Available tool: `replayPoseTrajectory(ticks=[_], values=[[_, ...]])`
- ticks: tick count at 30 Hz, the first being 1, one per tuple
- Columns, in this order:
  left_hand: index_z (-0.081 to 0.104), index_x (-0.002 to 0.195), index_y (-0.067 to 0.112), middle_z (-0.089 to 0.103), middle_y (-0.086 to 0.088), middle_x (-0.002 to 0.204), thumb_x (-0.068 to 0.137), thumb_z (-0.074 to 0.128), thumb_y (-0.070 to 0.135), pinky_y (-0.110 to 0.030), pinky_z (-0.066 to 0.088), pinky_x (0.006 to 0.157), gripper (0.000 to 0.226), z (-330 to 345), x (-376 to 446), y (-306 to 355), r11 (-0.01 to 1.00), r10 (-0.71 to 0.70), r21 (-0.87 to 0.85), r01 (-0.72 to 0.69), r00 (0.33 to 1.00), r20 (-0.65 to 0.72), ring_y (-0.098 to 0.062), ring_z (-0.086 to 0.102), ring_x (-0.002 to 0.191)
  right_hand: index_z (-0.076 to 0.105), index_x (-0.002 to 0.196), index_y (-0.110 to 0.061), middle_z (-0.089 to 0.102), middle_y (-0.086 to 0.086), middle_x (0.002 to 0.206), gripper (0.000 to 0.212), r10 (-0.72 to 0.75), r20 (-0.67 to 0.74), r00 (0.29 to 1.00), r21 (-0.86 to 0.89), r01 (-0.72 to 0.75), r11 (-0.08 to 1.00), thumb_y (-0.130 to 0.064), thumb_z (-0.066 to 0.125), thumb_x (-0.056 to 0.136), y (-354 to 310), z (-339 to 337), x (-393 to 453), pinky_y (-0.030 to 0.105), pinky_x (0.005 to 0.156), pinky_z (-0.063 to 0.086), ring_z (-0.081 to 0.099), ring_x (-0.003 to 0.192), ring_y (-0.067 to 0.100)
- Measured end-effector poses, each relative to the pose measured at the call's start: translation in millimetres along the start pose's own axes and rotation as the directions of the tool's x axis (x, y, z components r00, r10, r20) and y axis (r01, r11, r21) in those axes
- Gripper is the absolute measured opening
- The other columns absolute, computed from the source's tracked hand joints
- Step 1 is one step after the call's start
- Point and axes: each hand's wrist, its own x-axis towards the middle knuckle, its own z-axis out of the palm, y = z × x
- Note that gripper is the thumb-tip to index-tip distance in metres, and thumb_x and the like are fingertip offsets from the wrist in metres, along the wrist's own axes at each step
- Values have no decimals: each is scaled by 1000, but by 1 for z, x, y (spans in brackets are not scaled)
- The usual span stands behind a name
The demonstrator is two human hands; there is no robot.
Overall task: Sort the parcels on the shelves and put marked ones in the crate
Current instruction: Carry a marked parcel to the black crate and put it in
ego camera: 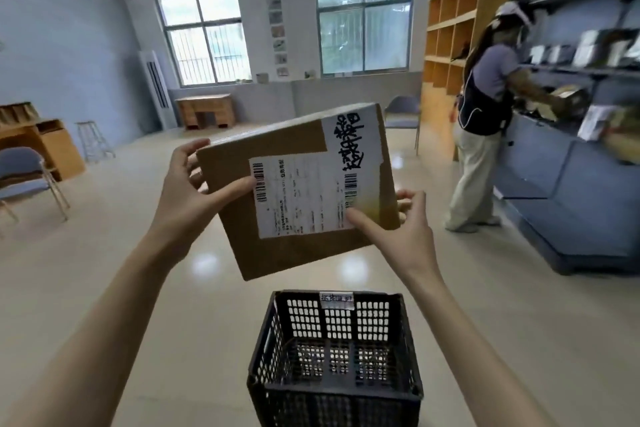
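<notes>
I hold a flat brown cardboard parcel (239, 170) in the air with both hands, tilted, its face toward me. It carries a white shipping label with barcodes and a strip of white tape with black handwritten marks. My left hand (187, 191) grips its left edge, thumb on the label. My right hand (401, 229) grips its lower right corner, thumb on the label. A black perforated plastic crate (332, 388) stands on the floor directly below the parcel. It has a small white tag on its far rim, and I see nothing inside it.
Another person (485, 121) stands at the blue shelves (568, 163) on the right, handling parcels there. A tall wooden cubby shelf (453, 21) stands behind them. Chairs (24, 177), a stool and wooden desks (41, 146) line the left and back walls.
</notes>
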Motion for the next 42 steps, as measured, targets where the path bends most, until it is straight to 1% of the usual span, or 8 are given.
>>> replayPoseTrajectory(ticks=[4,6,10,13,17,21,28,42], values=[[33,128,26,48,0,131,63,73,37,-34,51,92,77,43,25,-20,999,42,5,-43,996,77,-17,51,118,25,126,-36,52,-11,109,83,36,-52,998,-72,-40,997,-44,81,65,21,-5,17,22,85,48,54,106,10],[32,127,29,44,4,131,65,70,43,-27,50,88,75,61,41,-36,996,68,42,-74,990,121,-15,48,118,1,141,-46,50,-6,123,112,28,-78,997,-155,-40,987,-45,82,64,29,-4,29,39,100,40,48,117,13],[32,134,34,38,8,129,65,73,48,-15,43,79,81,86,83,-73,987,117,82,-136,972,204,-6,43,112,-33,129,-57,44,-5,145,135,-33,-116,993,-380,-13,925,-52,82,60,40,5,64,49,102,39,47,129,22],[31,130,36,43,13,126,57,84,45,-11,43,78,91,100,119,-98,987,134,49,-156,943,305,0,47,108,-24,139,-51,53,-17,125,133,-18,-153,988,-408,-47,912,-50,82,60,48,8,95,46,97,44,53,113,13],[30,125,35,44,28,113,55,79,40,-12,43,81,86,131,163,-128,988,137,8,-156,893,429,12,47,102,14,139,-51,56,-23,107,107,78,-209,975,-363,-152,919,-56,81,56,78,11,125,44,93,51,56,105,7],[32,135,35,41,7,122,62,83,44,-27,43,91,90,177,191,-167,977,133,67,-200,829,544,-9,47,109,36,117,-42,61,-15,101,79,233,-307,923,-229,-309,923,-53,82,54,122,16,138,42,67,60,63,94,10],[21,145,40,37,2,114,70,77,43,-27,36,85,94,264,185,-232,933,82,177,-312,666,741,-16,43,104,38,101,-38,57,2,108,73,486,-457,745,-91,-583,807,-68,76,45,212,24,120,33,49,58,66,83,18],[10,149,38,41,-5,137,70,67,62,-43,30,101,100,384,86,-409,791,-294,438,-427,362,884,-28,39,123,38,119,-28,43,7,116,54,820,-384,424,141,-851,506,-38,73,79,396,65,56,37,57,60,61,87,19]])
